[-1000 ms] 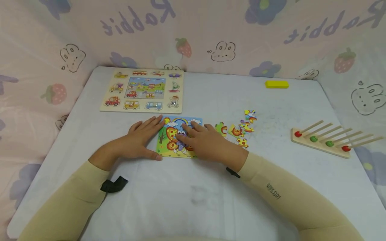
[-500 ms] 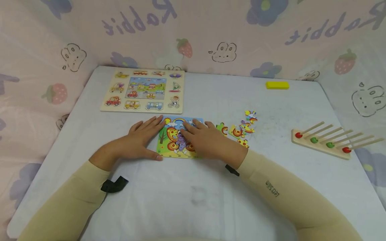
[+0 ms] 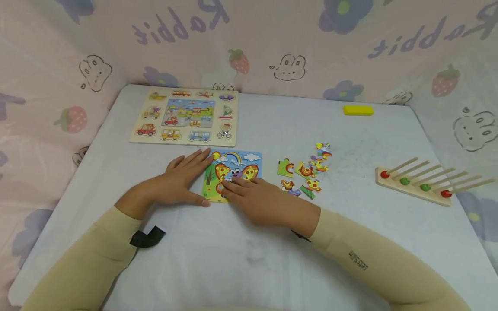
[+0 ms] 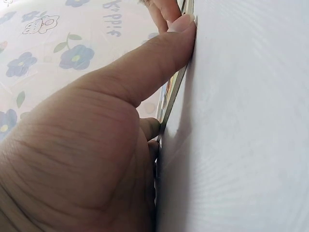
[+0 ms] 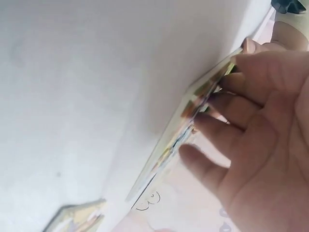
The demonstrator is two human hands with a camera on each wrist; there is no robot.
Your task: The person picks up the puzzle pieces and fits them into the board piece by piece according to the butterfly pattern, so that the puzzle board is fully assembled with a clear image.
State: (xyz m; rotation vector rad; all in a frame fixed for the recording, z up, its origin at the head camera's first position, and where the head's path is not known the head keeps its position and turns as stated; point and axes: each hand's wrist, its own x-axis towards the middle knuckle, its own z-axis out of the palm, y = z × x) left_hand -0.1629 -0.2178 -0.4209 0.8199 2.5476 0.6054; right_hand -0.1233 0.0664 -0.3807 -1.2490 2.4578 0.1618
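Note:
A butterfly jigsaw puzzle (image 3: 237, 159) with a rainbow and sun lies flat in the middle of the table. Along its left side rests my left hand (image 3: 177, 183), fingers at the upper left corner and thumb at the lower left one. My right hand (image 3: 268, 203) lies over the lower right part with extended fingers on the picture, hiding that part. In the right wrist view those fingers (image 5: 217, 133) touch the puzzle's face. The left wrist view shows the thumb (image 4: 159, 58) against the board's edge. Several loose jigsaw pieces (image 3: 305, 169) lie to the right.
Behind the puzzle is a wooden vehicle peg board (image 3: 232, 140). A yellow block (image 3: 358, 110) sits at the back right. At the right stands a wooden rack (image 3: 414, 185) with slanted sticks and red and green beads. A printed curtain (image 3: 256, 39) surrounds the table (image 3: 202, 259).
My right hand has slid down toward the puzzle's lower edge, uncovering the butterfly's upper right wing and more loose pieces. The left hand stays in place.

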